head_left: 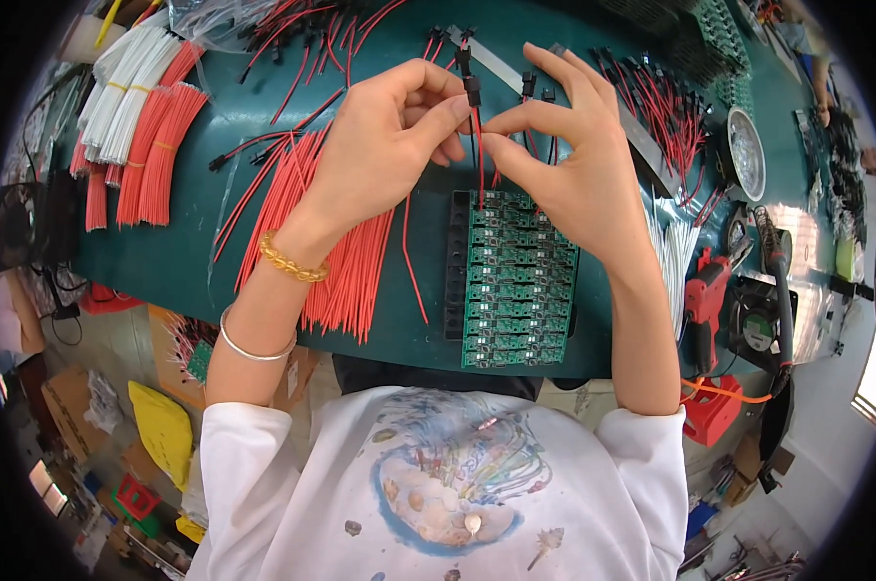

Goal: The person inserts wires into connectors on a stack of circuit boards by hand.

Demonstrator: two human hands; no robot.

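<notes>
Above the far end of a green circuit board panel [521, 281], my left hand [399, 121] pinches a black plug connector [473, 92] between thumb and fingers. Red and black wires [480, 174] hang from the connector toward the panel's far edge. My right hand [573, 145] closes thumb and index finger on these wires just below the connector, its other fingers raised and spread. More black connectors [528, 85] with leads stand behind the panel, partly hidden by my right hand. The panel rests on a black holder [454, 281] with its side showing at the left.
Loose red wires [346, 261] lie left of the panel; tied white [128, 97] and red bundles [167, 145] sit farther left. Connector leads [670, 107], a round metal dish [745, 155], white wires [672, 242], a red glue gun [709, 300] and a small fan [759, 324] occupy the right.
</notes>
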